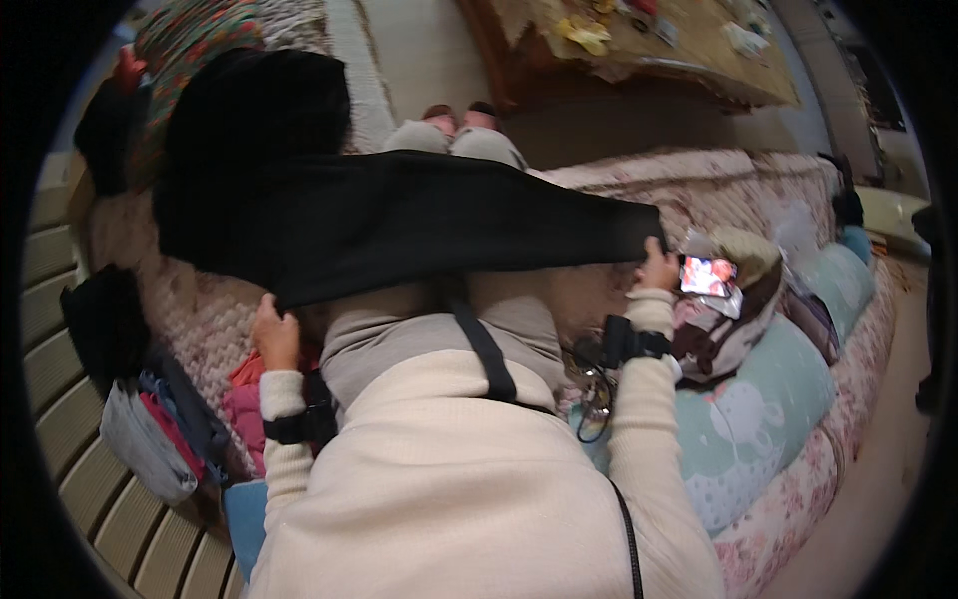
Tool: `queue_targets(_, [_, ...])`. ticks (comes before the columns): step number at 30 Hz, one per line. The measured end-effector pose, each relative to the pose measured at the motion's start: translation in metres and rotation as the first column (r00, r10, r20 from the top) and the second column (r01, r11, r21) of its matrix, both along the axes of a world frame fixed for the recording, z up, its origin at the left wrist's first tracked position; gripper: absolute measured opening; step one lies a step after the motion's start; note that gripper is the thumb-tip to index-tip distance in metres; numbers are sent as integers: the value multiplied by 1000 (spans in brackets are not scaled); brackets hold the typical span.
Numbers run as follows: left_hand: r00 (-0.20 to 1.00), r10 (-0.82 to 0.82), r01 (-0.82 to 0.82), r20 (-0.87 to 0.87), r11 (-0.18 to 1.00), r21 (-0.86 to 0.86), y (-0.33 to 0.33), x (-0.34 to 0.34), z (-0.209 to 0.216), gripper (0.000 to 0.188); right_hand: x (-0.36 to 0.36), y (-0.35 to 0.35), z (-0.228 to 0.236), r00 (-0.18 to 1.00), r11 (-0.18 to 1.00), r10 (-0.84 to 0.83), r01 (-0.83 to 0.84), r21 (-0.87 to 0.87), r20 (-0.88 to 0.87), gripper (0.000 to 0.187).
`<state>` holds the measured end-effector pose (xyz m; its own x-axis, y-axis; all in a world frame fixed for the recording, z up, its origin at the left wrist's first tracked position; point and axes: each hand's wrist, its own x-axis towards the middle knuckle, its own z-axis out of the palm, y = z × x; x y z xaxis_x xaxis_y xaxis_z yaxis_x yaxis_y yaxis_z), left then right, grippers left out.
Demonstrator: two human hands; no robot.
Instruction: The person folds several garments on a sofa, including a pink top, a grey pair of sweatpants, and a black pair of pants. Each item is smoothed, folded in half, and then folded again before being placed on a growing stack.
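Observation:
A pair of black trousers (399, 215) lies stretched across my lap, one leg tapering toward the right. Its wider part spreads to the far left over the bed. My left hand (276, 337) pinches the near left edge of the cloth between thumb and fingers. At the narrow right end, my right hand (656, 270) grips the leg's hem. Both hands pull the fabric fairly flat, though a bunched black section (259, 105) rests beyond it on the left. Just right of my right hand is a phone (708, 277) with a lit screen.
Folded clothes (150, 439) and a black bundle (108, 324) lie at left beside the slatted headboard (55, 339). A light green pillow (763, 419) and a brown-and-white cloth (738, 324) sit at right. Beyond my feet stands a wooden table (689, 75) with small items.

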<state>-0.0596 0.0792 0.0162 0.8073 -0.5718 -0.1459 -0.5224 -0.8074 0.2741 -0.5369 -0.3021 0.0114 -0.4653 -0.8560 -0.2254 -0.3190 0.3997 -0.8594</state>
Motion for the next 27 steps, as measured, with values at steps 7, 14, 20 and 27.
queue_targets(7, [991, -123, 122, 56, 992, 22, -10, -15, 10, 24, -33, -46, -10, 975, 985, -133, 109, -137, -177, 46])
queue_targets(14, [993, -121, 119, 4, 982, 146, -21, -18, 21, 24, -78, -58, -71, 942, 962, 122, -35, 271, -311, 69])
queue_targets(20, [990, -127, 136, -64, 975, 173, -25, -15, 23, 27, -24, -40, -16, 484, 938, 103, -339, -78, -869, 48])
queue_targets(27, [987, -157, 161, -33, 974, 160, -28, -15, 17, 24, 240, -9, 68, 415, 394, 909, -888, -237, -45, 26])
